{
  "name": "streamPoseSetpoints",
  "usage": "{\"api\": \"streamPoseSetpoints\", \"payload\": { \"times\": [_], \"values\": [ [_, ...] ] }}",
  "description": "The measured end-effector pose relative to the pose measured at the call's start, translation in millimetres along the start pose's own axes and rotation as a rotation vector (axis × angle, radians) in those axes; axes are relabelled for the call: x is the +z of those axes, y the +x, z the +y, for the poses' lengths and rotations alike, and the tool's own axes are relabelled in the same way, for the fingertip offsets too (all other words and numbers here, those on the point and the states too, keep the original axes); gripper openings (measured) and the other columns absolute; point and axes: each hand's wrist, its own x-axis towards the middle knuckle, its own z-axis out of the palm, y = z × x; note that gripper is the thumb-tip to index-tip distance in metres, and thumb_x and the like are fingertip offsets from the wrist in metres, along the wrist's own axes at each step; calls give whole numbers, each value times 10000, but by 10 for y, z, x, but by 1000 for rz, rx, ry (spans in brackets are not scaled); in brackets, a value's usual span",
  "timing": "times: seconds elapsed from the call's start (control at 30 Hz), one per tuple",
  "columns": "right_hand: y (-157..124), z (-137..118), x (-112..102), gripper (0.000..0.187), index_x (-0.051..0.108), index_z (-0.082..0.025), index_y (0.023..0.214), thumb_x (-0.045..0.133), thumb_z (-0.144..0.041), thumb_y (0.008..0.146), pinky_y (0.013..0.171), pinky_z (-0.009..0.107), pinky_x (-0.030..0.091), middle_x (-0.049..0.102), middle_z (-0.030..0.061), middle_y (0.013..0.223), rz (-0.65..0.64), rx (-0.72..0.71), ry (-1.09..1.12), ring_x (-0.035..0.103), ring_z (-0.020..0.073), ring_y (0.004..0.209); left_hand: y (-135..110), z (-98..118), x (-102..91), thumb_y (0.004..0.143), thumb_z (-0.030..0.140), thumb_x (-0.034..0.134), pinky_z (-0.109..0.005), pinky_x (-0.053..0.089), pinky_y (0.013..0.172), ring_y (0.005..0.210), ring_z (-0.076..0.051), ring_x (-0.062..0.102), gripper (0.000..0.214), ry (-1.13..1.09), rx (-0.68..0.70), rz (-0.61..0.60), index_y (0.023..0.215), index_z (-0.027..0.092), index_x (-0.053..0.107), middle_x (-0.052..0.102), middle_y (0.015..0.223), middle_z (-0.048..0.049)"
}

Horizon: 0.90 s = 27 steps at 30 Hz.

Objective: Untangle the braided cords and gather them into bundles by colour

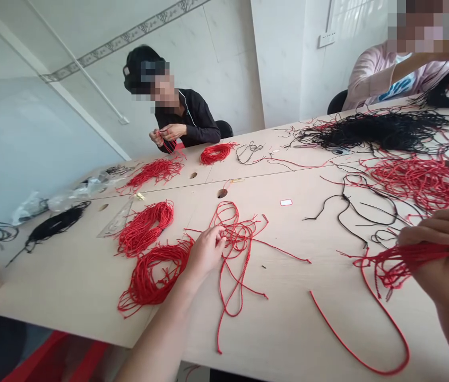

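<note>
A red cord bundle (391,260) is being pinched by the right hand (443,249), while a tangled red cord (235,240) is being touched by the spread left hand (206,253) on the pale wooden counter (284,297)

A tangle of red cord (238,239) stands between the left hand (204,253) and a strip of pale table (288,276) reaching the right hand (443,249); red coils (140,289) crowd the hand's other side.
</note>
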Motion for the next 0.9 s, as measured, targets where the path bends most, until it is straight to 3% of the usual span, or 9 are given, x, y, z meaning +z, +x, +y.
{"api": "streamPoseSetpoints", "payload": {
  "times": [0.07,0.13,0.27,0.37,0.5,0.6,0.77,0.9],
  "values": [
    [-9,36,97,230,591,-306,741,808,-384,741,412,305,234,326,-63,479,27,-44,234,107,90,407,17,-30,-15,931,318,590,-431,543,848,962,-211,643,242,-11,-26,-8,1105,155,627,655,1102,-78],
    [-17,89,171,295,595,-274,745,873,-250,649,393,278,261,371,-62,522,19,-22,331,171,82,422,35,-49,-22,922,319,602,-441,538,862,992,-221,636,248,-38,-42,-27,1107,156,629,647,1132,-83],
    [-30,191,214,317,599,-259,723,889,-282,596,403,253,304,394,-50,545,-32,22,247,288,86,437,102,-28,-49,919,325,606,-435,536,857,988,-218,632,248,-181,-69,-27,1103,161,631,643,1138,-83],
    [-40,241,208,295,604,-261,726,873,-322,620,436,241,356,419,-49,546,-78,42,182,336,82,439,137,67,-177,918,334,594,-420,525,846,921,-202,634,200,-386,-75,-2,981,149,634,661,1006,-62],
    [-68,331,214,230,626,-256,742,804,-399,721,477,223,403,471,-41,548,-208,96,144,415,76,453,74,341,-458,913,377,495,-373,512,851,859,-186,644,215,-754,-43,-15,877,175,558,665,856,-45],
    [-114,447,213,225,650,-243,767,740,-446,794,448,197,380,542,-17,616,-358,230,62,478,81,489,-26,625,-558,862,433,518,-330,521,764,787,-183,651,242,-968,-16,-82,853,192,531,668,794,-43],
    [-193,653,140,315,657,-212,972,707,-487,828,467,174,360,580,7,788,-559,383,-181,489,62,560,-272,1108,-313,854,351,586,-253,482,677,697,-138,609,169,-1058,39,-193,808,189,581,643,713,-6],
    [-188,710,120,344,582,-184,907,689,-503,838,446,173,277,464,-48,610,-539,362,-330,362,49,491,-484,1377,-65,856,245,573,-232,425,608,669,-134,594,87,-739,159,-112,790,197,603,655,714,3]
  ]
}}
